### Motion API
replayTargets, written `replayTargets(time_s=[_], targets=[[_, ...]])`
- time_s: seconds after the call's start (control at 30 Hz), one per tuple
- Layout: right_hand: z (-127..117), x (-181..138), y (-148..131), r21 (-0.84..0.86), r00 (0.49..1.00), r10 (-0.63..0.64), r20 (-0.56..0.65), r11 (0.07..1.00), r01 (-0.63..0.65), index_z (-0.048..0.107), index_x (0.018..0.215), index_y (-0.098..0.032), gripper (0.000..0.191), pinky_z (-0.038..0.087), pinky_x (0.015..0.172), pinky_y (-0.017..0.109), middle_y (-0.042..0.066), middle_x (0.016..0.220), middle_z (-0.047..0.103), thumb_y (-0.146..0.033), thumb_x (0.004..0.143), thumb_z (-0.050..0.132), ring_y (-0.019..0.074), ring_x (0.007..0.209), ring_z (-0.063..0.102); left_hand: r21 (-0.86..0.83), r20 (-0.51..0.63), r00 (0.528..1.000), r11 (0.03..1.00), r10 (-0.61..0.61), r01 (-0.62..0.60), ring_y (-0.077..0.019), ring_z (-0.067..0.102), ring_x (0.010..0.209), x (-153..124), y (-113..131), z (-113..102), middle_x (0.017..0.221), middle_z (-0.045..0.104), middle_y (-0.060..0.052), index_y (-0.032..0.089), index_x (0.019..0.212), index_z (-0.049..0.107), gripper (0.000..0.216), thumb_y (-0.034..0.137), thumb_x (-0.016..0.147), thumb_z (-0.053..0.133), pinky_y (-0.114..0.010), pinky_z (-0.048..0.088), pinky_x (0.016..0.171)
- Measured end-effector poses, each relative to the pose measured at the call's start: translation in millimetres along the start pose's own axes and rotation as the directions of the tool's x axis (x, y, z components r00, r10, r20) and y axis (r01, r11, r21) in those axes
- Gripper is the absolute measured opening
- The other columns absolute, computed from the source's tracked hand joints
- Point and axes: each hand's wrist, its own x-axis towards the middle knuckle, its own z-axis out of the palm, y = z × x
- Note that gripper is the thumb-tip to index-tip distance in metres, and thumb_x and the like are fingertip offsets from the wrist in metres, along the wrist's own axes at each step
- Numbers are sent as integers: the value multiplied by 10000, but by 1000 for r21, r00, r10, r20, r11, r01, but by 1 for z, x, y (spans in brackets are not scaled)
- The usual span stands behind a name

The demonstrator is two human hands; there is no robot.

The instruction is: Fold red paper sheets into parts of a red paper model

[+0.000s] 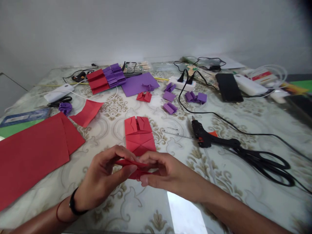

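Between both hands (97,182) (168,170), red paper (136,175); beyond, sticks (137,67) in packet (148,67).

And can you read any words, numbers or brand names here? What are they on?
No text can be read clearly.
Blue flat packet with a pale label: too blurred.
White-and-red pack: too blurred.
Small dark marks beside the black plastic glue gun: too small.

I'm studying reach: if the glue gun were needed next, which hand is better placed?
Likely the right hand: the glue gun lies ahead and right of it, farther from the left hand. Both hold folded red paper.
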Motion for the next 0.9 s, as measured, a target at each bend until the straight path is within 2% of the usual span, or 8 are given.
replayTargets(time_s=[0.13, 0.27, 0.37, 0.47, 0.6, 0.73, 0.8, 0.9], targets=[[-2, 0, -2, -52, 995, -61, -79, 997, 57, 671, 1093, -228, 264, 560, 925, 337, 22, 1124, 697, -245, 861, 796, 177, 1022, 693, 137, 0, 998, 989, 59, -58, -152, 715, 979, 2, 6, -7, 998, 752, 14, 260, 955, 715, 30, 234, 967, 725, -230, 569, 885], [-5, -1, -3, -132, 963, -200, -181, 975, 177, 659, 1122, -275, 223, 558, 955, 329, 16, 1179, 675, -244, 921, 750, 171, 1064, 679, 401, -61, 997, 916, 55, -26, -137, 754, 837, 6, 7, -11, 925, 787, 32, 262, 982, 736, 36, 265, 946, 739, -194, 585, 754], [-8, -5, -8, -224, 945, -296, -141, 939, 260, 696, 1120, -298, 206, 543, 992, 339, 32, 1294, 632, -284, 925, 760, 200, 1199, 635, 512, -47, 994, 857, 101, -63, -129, 758, 728, 6, 6, -10, 853, 795, 51, 275, 977, 749, 37, 286, 946, 730, -184, 583, 643], [-9, -9, -14, -335, 938, -340, -68, 893, 300, 727, 964, -266, 99, 470, 1086, 383, 41, 1334, 618, -364, 957, 719, 234, 1279, 597, 579, -31, 976, 800, 216, -159, -132, 768, 762, 4, 7, -10, 888, 799, 53, 285, 977, 740, 52, 251, 955, 707, -208, 614, 705], [-6, -8, -13, -475, 923, -341, -181, 851, 221, 601, 737, -222, 270, 509, 924, 349, 23, 1145, 703, -330, 971, 678, 200, 1048, 681, 610, 28, 954, 751, 298, -253, -122, 763, 784, 2, 10, -10, 916, 795, 52, 293, 1010, 719, 127, 182, 953, 692, -200, 615, 707], [-4, -4, -5, -503, 875, -369, -313, 846, 177, 623, 928, -266, 114, 542, 829, 305, -21, 980, 732, -201, 903, 714, 169, 925, 707, 620, 52, 947, 733, 317, -280, -120, 764, 792, 1, 12, -11, 935, 796, 46, 289, 1023, 710, 119, 189, 962, 687, -192, 610, 701], [-3, -4, -3, -476, 854, -390, -344, 856, 199, 635, 1044, -288, 191, 564, 842, 287, -34, 993, 749, -176, 903, 700, 152, 932, 729, 633, 47, 952, 728, 304, -263, -120, 765, 765, 1, 11, -13, 920, 796, 47, 284, 1010, 711, 105, 194, 965, 683, -191, 616, 694], [-2, -5, -5, -505, 833, -418, -363, 840, 201, 677, 1066, -287, 199, 585, 792, 242, -38, 974, 786, -168, 907, 694, 129, 879, 749, 653, 60, 953, 711, 296, -262, -112, 768, 739, 1, 11, -13, 932, 806, 50, 294, 1085, 720, 175, 178, 957, 693, -181, 619, 689]])
